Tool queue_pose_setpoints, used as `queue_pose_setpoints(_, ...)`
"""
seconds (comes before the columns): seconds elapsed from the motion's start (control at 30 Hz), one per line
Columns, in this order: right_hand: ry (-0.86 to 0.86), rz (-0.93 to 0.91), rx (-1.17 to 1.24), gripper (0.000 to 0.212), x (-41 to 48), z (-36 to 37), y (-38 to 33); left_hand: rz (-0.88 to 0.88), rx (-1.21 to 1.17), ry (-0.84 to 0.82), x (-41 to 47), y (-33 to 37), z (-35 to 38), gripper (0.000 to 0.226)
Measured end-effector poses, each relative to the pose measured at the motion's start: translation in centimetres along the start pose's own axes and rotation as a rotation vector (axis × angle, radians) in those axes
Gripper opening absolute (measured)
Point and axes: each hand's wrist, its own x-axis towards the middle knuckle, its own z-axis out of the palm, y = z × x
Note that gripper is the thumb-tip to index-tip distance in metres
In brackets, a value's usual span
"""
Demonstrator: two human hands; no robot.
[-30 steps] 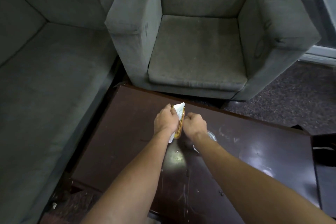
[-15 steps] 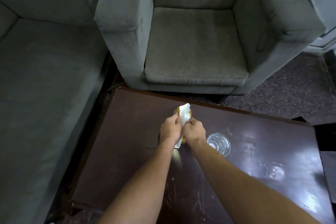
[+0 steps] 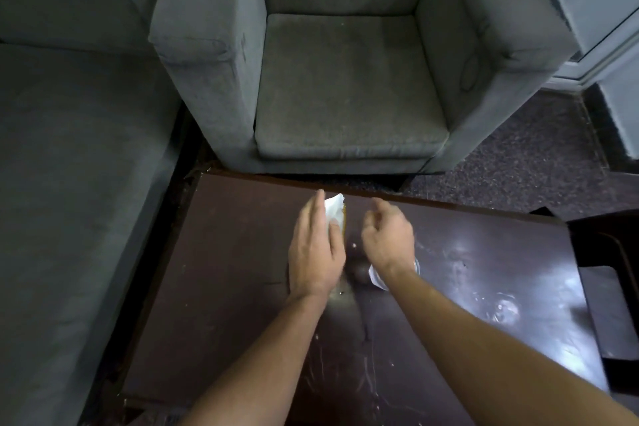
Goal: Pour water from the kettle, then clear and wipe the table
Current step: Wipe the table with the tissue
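Observation:
On the dark brown table (image 3: 242,270), my left hand (image 3: 316,252) holds a white tissue (image 3: 333,207) near the far edge, thumb pressed on it and fingers lying straight along it. A thin yellow-orange edge (image 3: 343,223) shows just right of the tissue; what it belongs to is unclear. My right hand (image 3: 387,235) hovers a little to the right with loosely curled fingers, holding nothing. A clear glass (image 3: 375,279) stands on the table, mostly hidden under my right wrist. No kettle is in view.
A grey armchair (image 3: 345,86) stands just beyond the table's far edge and a grey sofa (image 3: 69,166) runs along the left. Wet shiny marks (image 3: 505,308) lie on the table's right part. A dark piece of furniture (image 3: 608,304) sits at the right.
My right hand has let go of the tissue and drawn off to the right, now covering the glass. My left hand keeps the tissue, its fingers straightened.

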Motion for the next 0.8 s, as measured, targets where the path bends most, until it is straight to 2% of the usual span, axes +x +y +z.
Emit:
queue_pose_setpoints(0.07,0.01,-0.053,-0.004,0.046,0.2,-2.2,1.9,0.128,-0.013,-0.019,-1.8,0.7,0.4,0.057)
queue_pose_setpoints(0.13,0.016,-0.088,-0.027,0.051,-0.2,-4.2,4.3,0.144,-0.049,-0.062,-3.3,1.2,1.0,0.06)
queue_pose_setpoints(0.27,-0.06,-0.109,-0.187,0.065,-2.6,-6.2,8.9,-0.05,-0.093,-0.217,-5.9,1.6,2.8,0.064)
queue_pose_setpoints(0.37,-0.233,-0.098,-0.209,0.092,-4.0,-6.1,10.4,-0.203,-0.109,-0.401,-6.8,1.6,4.3,0.066)
queue_pose_setpoints(0.47,-0.308,-0.103,-0.2,0.111,-4.0,-5.1,10.4,-0.295,-0.121,-0.447,-6.9,1.9,5.7,0.065)
queue_pose_setpoints(0.8,-0.24,-0.122,-0.337,0.099,-2.8,-4.3,10.3,-0.334,-0.077,-0.404,-6.5,2.1,7.3,0.063)
